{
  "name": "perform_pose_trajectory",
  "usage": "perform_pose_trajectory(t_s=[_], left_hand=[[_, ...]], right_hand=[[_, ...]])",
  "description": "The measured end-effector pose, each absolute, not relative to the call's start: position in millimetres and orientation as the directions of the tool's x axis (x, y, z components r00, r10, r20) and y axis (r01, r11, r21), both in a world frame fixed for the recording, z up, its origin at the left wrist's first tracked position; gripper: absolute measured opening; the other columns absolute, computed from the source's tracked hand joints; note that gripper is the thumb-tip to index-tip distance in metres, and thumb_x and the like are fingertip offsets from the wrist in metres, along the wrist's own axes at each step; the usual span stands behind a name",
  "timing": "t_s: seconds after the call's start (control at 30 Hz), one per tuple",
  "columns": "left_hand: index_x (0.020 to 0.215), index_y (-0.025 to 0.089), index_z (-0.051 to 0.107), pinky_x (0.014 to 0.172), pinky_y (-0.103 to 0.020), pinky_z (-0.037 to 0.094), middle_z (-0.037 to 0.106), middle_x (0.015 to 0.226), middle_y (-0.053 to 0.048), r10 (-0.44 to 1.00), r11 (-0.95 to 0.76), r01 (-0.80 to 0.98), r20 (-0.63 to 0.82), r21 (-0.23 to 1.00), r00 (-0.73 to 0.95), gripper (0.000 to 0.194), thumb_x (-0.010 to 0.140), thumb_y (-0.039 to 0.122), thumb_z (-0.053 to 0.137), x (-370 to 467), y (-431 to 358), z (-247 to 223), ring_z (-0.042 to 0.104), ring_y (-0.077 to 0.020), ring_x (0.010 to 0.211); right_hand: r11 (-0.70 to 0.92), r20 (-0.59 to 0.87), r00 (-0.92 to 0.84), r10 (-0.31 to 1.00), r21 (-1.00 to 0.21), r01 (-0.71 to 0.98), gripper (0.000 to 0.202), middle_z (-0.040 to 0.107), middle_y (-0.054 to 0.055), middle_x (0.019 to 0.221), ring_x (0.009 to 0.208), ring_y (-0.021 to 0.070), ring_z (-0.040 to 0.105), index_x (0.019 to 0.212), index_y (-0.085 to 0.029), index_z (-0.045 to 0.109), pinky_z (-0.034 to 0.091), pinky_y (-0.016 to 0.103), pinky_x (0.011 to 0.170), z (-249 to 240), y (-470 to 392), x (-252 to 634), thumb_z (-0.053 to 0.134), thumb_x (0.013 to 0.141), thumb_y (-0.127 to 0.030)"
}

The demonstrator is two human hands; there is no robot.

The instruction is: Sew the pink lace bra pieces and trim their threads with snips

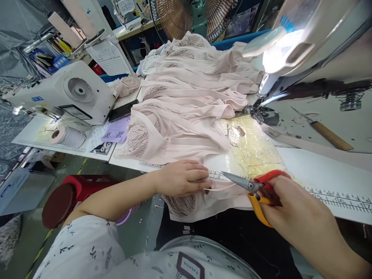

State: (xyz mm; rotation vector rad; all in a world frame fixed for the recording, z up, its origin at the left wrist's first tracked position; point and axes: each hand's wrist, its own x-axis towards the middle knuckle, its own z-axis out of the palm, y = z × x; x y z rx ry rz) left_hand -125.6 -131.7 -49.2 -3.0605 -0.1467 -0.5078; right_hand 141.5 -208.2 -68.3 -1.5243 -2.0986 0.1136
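My right hand [302,209] grips scissors [247,183] with red and orange handles. Their blades look nearly closed and point left, over the table's front edge. My left hand [181,178] presses its fingers together on a pale pink bra [215,199] with a lace cup. That bra hangs over the front edge, and its band runs rightward beneath the scissor tips. Beyond both hands lies a row of similar pink bras [186,116], with lace cups at left and straps at right. The left fingertips partly hide the cloth.
A sewing machine [305,42] stands at right, with a wooden-handled awl [328,133] on its bed. Clear plastic covers yellow material [252,143] beside it. A second sewing machine [64,93], a thread cone [68,136] and a phone [122,111] are at left. Behind is a fan [197,19].
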Motion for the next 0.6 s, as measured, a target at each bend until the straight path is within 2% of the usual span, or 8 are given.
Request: perform_pose_trajectory(t_s=[0.1,0.17,0.23,0.3,0.37,0.47,0.6], left_hand=[[0.107,0.017,0.066,0.099,-0.037,0.047,0.067,0.105,-0.011,0.167,-0.984,0.178,0.280,-0.015,0.946,0.024,0.093,0.029,0.051,-130,-131,-48,0.061,-0.0189,0.104],[0.106,0.018,0.066,0.099,-0.039,0.047,0.066,0.103,-0.010,0.212,-0.975,0.221,0.266,-0.002,0.940,0.024,0.092,0.032,0.052,-132,-131,-47,0.062,-0.0193,0.102],[0.106,0.017,0.065,0.098,-0.040,0.047,0.066,0.101,-0.010,0.235,-0.970,0.242,0.275,0.009,0.932,0.024,0.092,0.031,0.052,-133,-132,-46,0.062,-0.0200,0.101],[0.106,0.017,0.065,0.097,-0.040,0.047,0.065,0.099,-0.009,0.239,-0.969,0.246,0.289,0.015,0.927,0.023,0.091,0.030,0.053,-133,-133,-45,0.062,-0.0205,0.099],[0.105,0.016,0.065,0.097,-0.041,0.047,0.065,0.099,-0.009,0.237,-0.970,0.244,0.298,0.014,0.925,0.023,0.090,0.030,0.054,-133,-133,-45,0.062,-0.0206,0.099],[0.107,0.014,0.065,0.098,-0.040,0.045,0.066,0.101,-0.009,0.208,-0.975,0.222,0.318,-0.009,0.925,0.025,0.091,0.031,0.055,-132,-133,-45,0.061,-0.0202,0.102],[0.110,0.013,0.064,0.102,-0.040,0.042,0.068,0.106,-0.008,0.137,-0.981,0.172,0.317,-0.085,0.939,0.027,0.093,0.030,0.052,-132,-134,-46,0.060,-0.0193,0.107]], right_hand=[[0.442,0.415,-0.297,0.860,-0.314,0.840,0.017,0.052,-0.001,0.058,0.041,0.0130,0.047,0.071,-0.024,0.037,0.030,0.024,0.032,-69,-206,143,0.042,0.088,-0.022],[0.544,0.466,-0.398,0.790,-0.233,0.806,0.015,0.064,0.004,0.070,0.047,0.0142,0.056,0.078,-0.022,0.047,0.037,0.025,0.036,-69,-204,143,0.039,0.090,-0.017],[0.650,0.507,-0.512,0.693,-0.133,0.748,0.019,0.072,0.010,0.090,0.061,0.0168,0.063,0.088,-0.018,0.054,0.047,0.028,0.050,-69,-203,144,0.037,0.092,-0.011],[0.713,0.530,-0.587,0.612,-0.050,0.699,0.020,0.072,0.013,0.100,0.072,0.0206,0.065,0.093,-0.015,0.057,0.051,0.034,0.065,-71,-204,146,0.038,0.093,-0.008],[0.744,0.542,-0.621,0.566,-0.012,0.668,0.018,0.072,0.013,0.100,0.078,0.0237,0.064,0.096,-0.014,0.059,0.049,0.038,0.071,-76,-208,149,0.044,0.092,-0.007],[0.752,0.544,-0.619,0.567,-0.034,0.659,0.018,0.073,0.010,0.102,0.083,0.0251,0.064,0.097,-0.016,0.063,0.046,0.039,0.074,-83,-214,155,0.050,0.090,-0.006],[0.749,0.534,-0.628,0.566,-0.013,0.663,0.018,0.073,0.008,0.088,0.075,0.0247,0.063,0.092,-0.016,0.065,0.045,0.039,0.071,-80,-214,156,0.049,0.090,-0.007]])
